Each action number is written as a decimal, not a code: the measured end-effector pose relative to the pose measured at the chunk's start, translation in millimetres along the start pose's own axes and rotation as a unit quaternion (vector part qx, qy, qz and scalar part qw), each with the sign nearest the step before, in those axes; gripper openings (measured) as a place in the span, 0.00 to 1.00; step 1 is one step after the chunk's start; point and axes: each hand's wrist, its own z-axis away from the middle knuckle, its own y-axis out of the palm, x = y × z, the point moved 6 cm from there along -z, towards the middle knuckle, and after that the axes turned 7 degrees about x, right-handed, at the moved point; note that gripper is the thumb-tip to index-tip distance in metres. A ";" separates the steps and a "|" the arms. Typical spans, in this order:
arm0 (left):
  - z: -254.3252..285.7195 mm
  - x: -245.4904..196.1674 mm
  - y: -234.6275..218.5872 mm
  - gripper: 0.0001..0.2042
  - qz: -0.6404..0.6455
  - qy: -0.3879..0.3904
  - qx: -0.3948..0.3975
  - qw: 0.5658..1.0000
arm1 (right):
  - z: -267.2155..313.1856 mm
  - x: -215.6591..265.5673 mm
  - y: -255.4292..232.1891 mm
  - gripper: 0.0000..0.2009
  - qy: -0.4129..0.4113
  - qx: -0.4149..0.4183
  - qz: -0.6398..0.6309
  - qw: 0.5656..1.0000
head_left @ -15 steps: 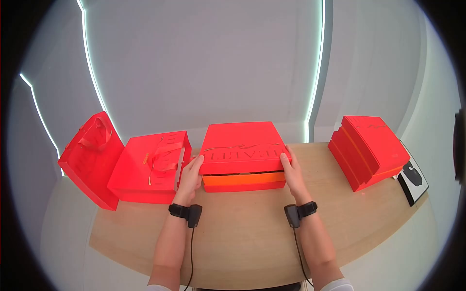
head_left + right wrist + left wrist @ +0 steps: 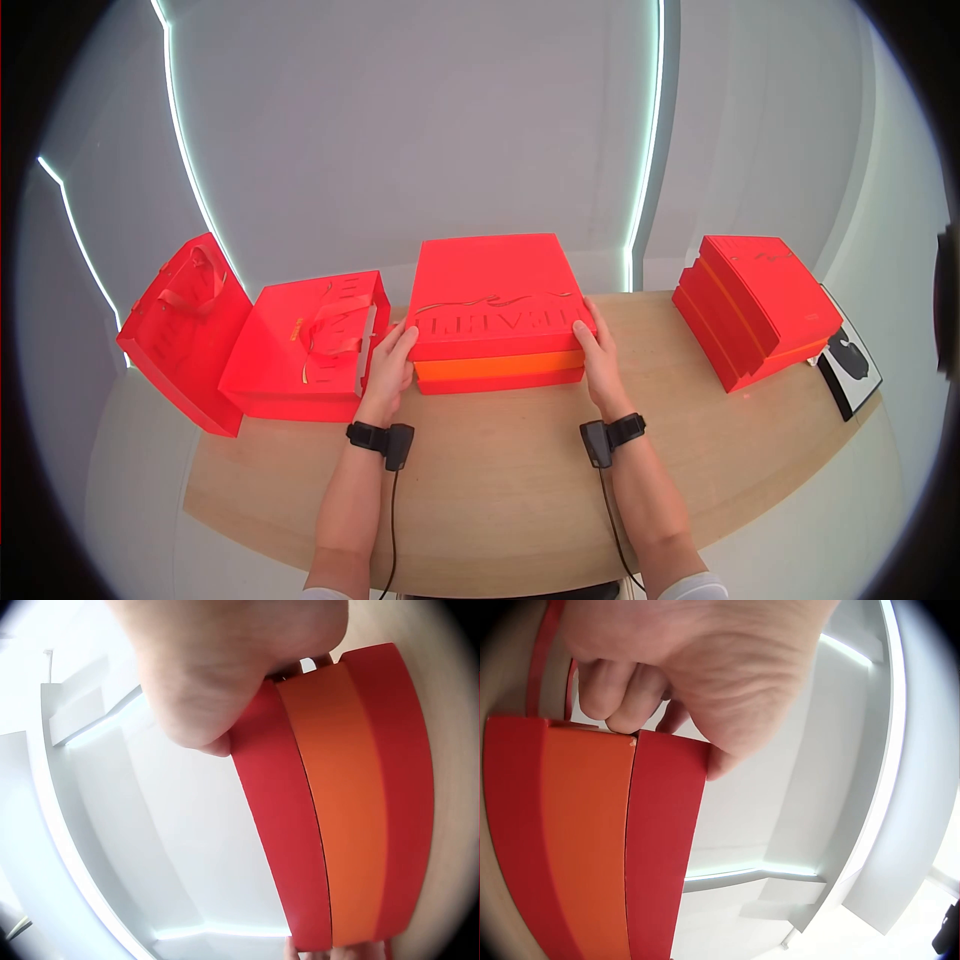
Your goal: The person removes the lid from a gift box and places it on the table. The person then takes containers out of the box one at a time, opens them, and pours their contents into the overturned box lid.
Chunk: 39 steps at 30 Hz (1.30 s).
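A red gift box stands in the middle of the table, its red lid (image 2: 490, 268) bearing raised lettering and a wavy gold line. Below the lid runs an orange band (image 2: 500, 370), then the red base (image 2: 500, 384). My left hand (image 2: 388, 370) grips the lid's left side, thumb on the top edge and fingers down the side. On the opposite side my right hand (image 2: 602, 368) holds the lid the same way. Both wrist views show only a thin dark seam between the lid (image 2: 664, 840) and the orange band (image 2: 341, 802).
To the left, a red gift bag (image 2: 270, 350) with ribbon handles lies close by my left hand, and another red bag (image 2: 185, 345) leans beyond it. A stack of red boxes (image 2: 765, 300) stands at right, beside a flat black-and-white item (image 2: 852, 365) at the wooden table's (image 2: 500, 480) edge.
The lid has come down at the front, and the dark gap above the orange band has closed. Both hands have stayed on the lid's sides. The head view has shifted slightly.
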 end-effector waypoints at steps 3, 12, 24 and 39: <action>-1.5 1.2 0.2 0.25 0.002 0.012 0.000 1.000 | 0.0 1.5 0.7 0.27 -0.011 0.015 -0.022 1.000; 10.3 -36.4 8.7 0.35 0.041 0.055 0.078 0.995 | 1.2 25.1 1.2 0.30 -0.086 0.035 -0.025 0.995; 20.7 -70.7 7.3 0.41 -0.032 0.142 0.125 0.981 | 14.0 95.8 -11.4 0.48 -0.109 0.123 -0.014 0.986; 104.1 -77.9 19.1 0.14 -0.428 0.297 0.239 0.819 | 39.0 67.1 -30.9 0.11 -0.082 0.314 0.205 0.923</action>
